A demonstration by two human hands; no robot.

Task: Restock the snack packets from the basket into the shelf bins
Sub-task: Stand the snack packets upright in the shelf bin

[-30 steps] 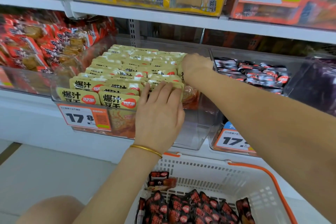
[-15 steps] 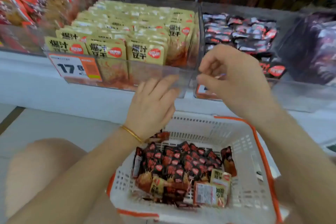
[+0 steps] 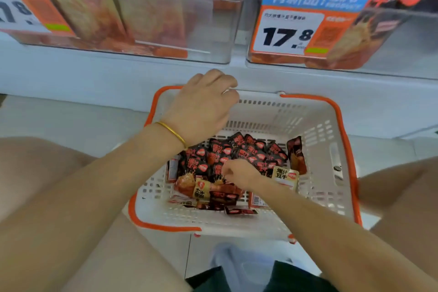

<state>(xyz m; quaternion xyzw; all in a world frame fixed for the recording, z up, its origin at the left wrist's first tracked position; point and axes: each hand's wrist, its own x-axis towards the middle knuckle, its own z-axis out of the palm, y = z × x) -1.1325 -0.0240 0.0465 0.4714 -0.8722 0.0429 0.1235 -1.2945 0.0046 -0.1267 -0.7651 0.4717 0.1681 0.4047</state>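
A white basket (image 3: 322, 135) with orange rim trim sits on the floor between my knees. Several black-and-red snack packets (image 3: 248, 149) are piled in it, with a yellow packet (image 3: 284, 176) at the right of the pile. My left hand (image 3: 201, 109) is over the basket's far left corner, fingers curled round the white rim. My right hand (image 3: 239, 173) is down in the pile, its fingers curled onto a black packet. Above, a clear bin (image 3: 180, 21) holds yellow packets and a second clear bin (image 3: 398, 35) holds black ones.
A price card marked 17.8 (image 3: 291, 31) hangs on the right bin's front, another (image 3: 28, 12) on the left bin. The white shelf base (image 3: 94, 78) runs behind the basket. My bare knees flank it on the pale tiled floor (image 3: 71, 118).
Both hands have come down from the yellow-packet bin. The left one took hold of the basket rim; the right one dropped into the packet pile. The view tilted down.
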